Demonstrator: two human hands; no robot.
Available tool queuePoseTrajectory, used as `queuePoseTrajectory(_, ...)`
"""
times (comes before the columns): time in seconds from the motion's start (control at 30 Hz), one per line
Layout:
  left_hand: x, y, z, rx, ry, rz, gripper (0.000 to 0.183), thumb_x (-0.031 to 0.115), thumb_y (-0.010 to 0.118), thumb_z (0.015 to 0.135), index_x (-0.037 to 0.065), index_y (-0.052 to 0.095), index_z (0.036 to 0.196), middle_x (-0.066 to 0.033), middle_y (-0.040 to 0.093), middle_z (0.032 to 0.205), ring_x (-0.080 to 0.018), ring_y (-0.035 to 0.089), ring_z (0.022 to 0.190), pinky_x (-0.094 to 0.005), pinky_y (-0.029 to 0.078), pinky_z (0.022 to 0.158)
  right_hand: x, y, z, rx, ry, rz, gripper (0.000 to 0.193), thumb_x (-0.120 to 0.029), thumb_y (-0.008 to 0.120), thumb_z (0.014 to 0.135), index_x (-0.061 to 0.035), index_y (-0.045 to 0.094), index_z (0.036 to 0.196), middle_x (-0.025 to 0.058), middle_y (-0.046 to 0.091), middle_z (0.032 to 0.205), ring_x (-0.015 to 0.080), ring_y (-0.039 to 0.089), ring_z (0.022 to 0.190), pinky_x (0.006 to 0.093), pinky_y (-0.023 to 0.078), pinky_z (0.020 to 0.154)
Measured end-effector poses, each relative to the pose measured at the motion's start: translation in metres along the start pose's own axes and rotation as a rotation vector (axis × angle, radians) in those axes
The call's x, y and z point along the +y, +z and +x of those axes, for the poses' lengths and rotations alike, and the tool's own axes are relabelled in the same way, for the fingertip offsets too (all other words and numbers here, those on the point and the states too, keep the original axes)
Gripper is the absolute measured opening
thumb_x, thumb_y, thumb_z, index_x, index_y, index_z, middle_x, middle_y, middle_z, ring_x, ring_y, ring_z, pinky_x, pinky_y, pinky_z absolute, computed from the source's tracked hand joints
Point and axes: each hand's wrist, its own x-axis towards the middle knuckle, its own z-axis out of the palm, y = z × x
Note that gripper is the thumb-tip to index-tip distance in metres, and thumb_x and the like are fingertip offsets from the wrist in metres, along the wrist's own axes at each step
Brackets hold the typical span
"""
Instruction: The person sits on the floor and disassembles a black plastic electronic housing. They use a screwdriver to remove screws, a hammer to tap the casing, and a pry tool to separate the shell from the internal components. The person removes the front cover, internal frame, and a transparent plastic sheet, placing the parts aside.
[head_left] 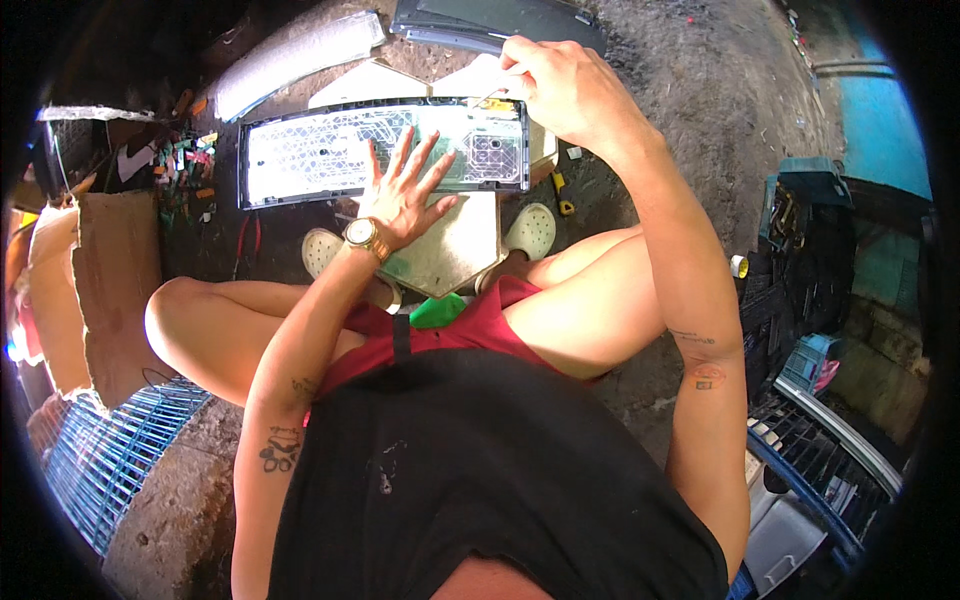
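Note:
A black keyboard case (384,199) lies across the pale stool top in front of me, its inner side up. Inside it, a clear membrane sheet (290,150) with circuit traces catches bright light. My left hand (405,195) rests flat with fingers spread over the sheet's lower middle. At the case's far right corner, my right hand (560,85) is closed round a thin tool (487,99); its slim metal tip reaches toward a yellowish strip (508,104). The fingers hide most of the tool, so its kind is unclear.
A pale hexagonal stool top (450,245) sits between my feet. A yellow-and-black tool (562,195) lies right of it. Left are small coloured pieces (190,165), a cardboard box (115,290) and a blue wire rack (130,460). Dark panels (490,22) lie beyond.

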Motion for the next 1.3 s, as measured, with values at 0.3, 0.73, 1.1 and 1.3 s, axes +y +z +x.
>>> queuePoseTrajectory(0.3,0.001,0.000,0.000,-0.015,-0.004,0.011,0.067,0.061,0.047,0.101,0.031,0.034,0.161,-0.0036,0.015,0.173,-0.0317,0.006,0.160,-0.0761,0.003,0.119,-0.002,0.003,0.000,-0.015,0.010,-0.006,0.019,-0.022,0.061,0.100,-0.0066,0.066,0.111,0.0191,0.073,0.096,0.0384,0.071,0.090,0.0470,0.055,0.081)
queuePoseTrajectory(0.73,0.037,-0.020,0.031,0.196,-0.095,-0.289,0.074,0.053,0.066,0.094,0.010,0.046,0.152,-0.0141,0.040,0.160,-0.0431,0.025,0.153,-0.0666,0.020,0.121,-0.022,-0.004,0.019,-0.128,0.003,-0.287,0.023,-0.030,0.061,0.099,-0.0083,0.067,0.104,0.0207,0.073,0.086,0.0409,0.073,0.088,0.0519,0.058,0.078)
queuePoseTrajectory(1.1,0.021,-0.026,0.118,0.621,-0.019,-0.837,0.012,0.008,0.064,0.095,0.006,0.069,0.105,-0.0201,0.073,0.091,-0.0376,0.073,0.083,-0.0437,0.057,0.073,-0.024,-0.003,0.038,-0.185,-0.298,-0.167,0.020,-0.023,0.059,0.097,-0.0106,0.069,0.110,0.0171,0.071,0.095,0.0398,0.069,0.092,0.0496,0.055,0.082)
queuePoseTrajectory(1.3,0.006,-0.022,0.127,0.414,0.038,-0.763,0.022,0.024,0.073,0.096,0.016,0.074,0.116,-0.0158,0.076,0.094,-0.0310,0.076,0.088,-0.0397,0.059,0.078,-0.022,-0.012,0.035,-0.299,-0.054,-0.449,0.032,-0.037,0.060,0.099,-0.0095,0.067,0.114,0.0222,0.073,0.098,0.0420,0.071,0.097,0.0541,0.057,0.083)
